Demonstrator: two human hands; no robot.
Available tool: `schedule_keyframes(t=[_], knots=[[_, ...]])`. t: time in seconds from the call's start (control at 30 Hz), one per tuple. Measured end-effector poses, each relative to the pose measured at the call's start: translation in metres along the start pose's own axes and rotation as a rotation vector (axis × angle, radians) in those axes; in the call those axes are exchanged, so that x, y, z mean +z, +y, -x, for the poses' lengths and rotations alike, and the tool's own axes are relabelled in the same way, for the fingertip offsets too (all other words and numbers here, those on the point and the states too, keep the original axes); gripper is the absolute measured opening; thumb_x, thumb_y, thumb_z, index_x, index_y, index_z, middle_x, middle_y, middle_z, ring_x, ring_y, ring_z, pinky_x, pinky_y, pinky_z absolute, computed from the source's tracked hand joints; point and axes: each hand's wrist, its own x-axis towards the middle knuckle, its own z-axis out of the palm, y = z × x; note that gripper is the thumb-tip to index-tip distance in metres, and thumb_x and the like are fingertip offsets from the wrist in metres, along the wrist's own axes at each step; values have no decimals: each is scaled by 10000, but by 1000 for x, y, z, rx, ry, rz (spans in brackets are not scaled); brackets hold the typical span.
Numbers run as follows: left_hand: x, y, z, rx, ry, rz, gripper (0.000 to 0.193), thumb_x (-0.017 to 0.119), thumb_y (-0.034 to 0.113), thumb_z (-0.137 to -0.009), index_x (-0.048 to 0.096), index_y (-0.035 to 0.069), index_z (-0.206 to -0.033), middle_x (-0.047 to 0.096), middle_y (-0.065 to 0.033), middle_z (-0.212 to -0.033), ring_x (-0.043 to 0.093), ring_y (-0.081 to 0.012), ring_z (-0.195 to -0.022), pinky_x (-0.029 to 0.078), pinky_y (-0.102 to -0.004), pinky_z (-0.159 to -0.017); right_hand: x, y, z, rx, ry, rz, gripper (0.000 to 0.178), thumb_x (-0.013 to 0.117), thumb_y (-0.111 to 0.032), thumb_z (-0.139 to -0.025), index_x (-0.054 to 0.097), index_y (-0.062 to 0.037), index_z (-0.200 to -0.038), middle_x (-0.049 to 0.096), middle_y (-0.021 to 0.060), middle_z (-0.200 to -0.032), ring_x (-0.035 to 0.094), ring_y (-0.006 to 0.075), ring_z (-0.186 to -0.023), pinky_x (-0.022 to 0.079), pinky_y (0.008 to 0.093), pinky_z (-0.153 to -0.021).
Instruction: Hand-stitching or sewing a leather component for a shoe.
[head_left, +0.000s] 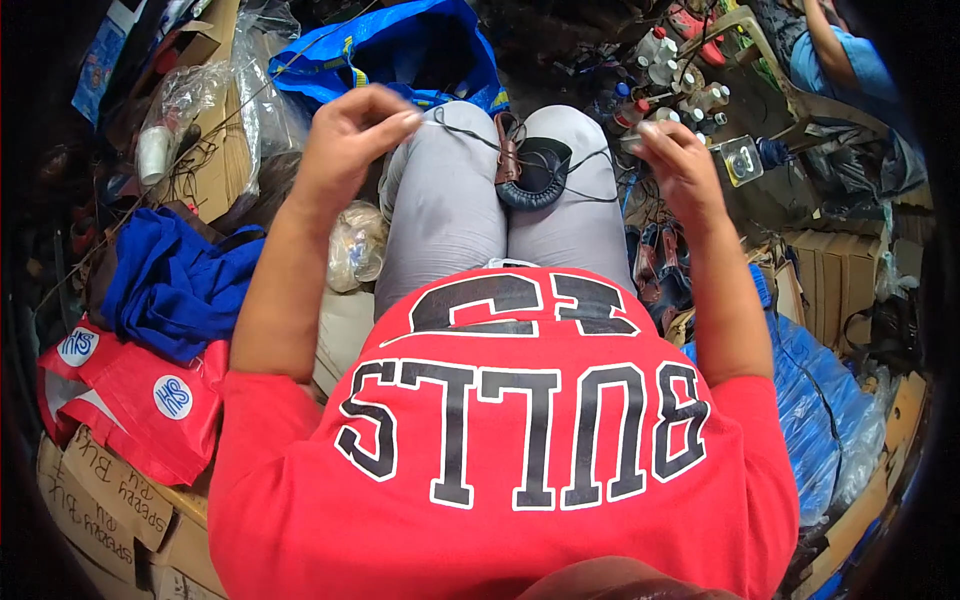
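Between my grey-trousered knees sits a brown and black shoe (532,192), its padded dark collar toward me. A thin black cord (592,156) runs out from the shoe to both sides. My left hand (362,138), slightly blurred, is raised beside the left knee, thumb and forefinger pinched at the cord's left end. On the other side my right hand (682,168) is held up past the right knee, its fingers closed at the cord's right end. Both hands are apart from the shoe, which stays wedged between the knees.
A blue bag (400,45) gapes beyond my knees. Several small bottles (680,75) stand at the far right, near another person's arm (832,45). Blue cloth (170,280) and a red bag (130,400) lie left; cardboard (835,280) and blue plastic (815,385) lie right.
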Motion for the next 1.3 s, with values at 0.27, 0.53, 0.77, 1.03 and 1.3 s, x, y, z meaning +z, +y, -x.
schedule_keyframes(t=[0.27, 0.53, 0.77, 1.03, 1.3], knots=[[81, 19, 16, -161, -686, -77, 166, 528, 183, -940, 575, 29, -895, 625, -78, -865, 611, -164, -781, 483, -301, -693, 93, -8, 17, 7, -474, 303, 236, 543, -251, -939, 585, -18, -939, 601, 55, -761, 554, 152, -704, 461, 305, -680], [-181, 77, 50, 217, 406, -1394, 139, 613, 88, -837, 689, 66, -952, 654, -98, -935, 620, -195, -848, 476, -308, -781, -161, 20, 91, 26, 273, 1039, 217, 588, -191, -895, 658, -100, -1080, 673, 58, -953, 583, 97, -876, 457, 261, -794], [-289, 101, 93, -338, 1048, -1652, 306, 635, 347, -816, 696, 156, -1047, 689, -108, -982, 663, -201, -842, 500, -336, -757, -346, 9, 191, 660, 701, 1514, 337, 567, -312, -873, 603, -245, -1202, 628, 149, -1133, 591, 300, -1058, 451, 367, -891], [53, -34, 17, 294, -72, -754, 399, 636, -1, -767, 615, 98, -1153, 599, -108, -1176, 574, -273, -1068, 458, -334, -923, 9, 23, 55, 125, -139, 526, 437, 627, -186, -875, 529, -117, -1295, 449, -63, -743, 382, 41, -656, 329, 196, -569], [87, -57, -13, 333, -182, -700, 119, 651, 56, -797, 603, 22, -901, 609, -81, -903, 599, -209, -811, 476, -322, -741, 41, 28, 29, 194, -163, 623, 292, 663, -305, -855, 579, -48, -743, 469, -46, -617, 407, 46, -603, 341, 231, -534]])
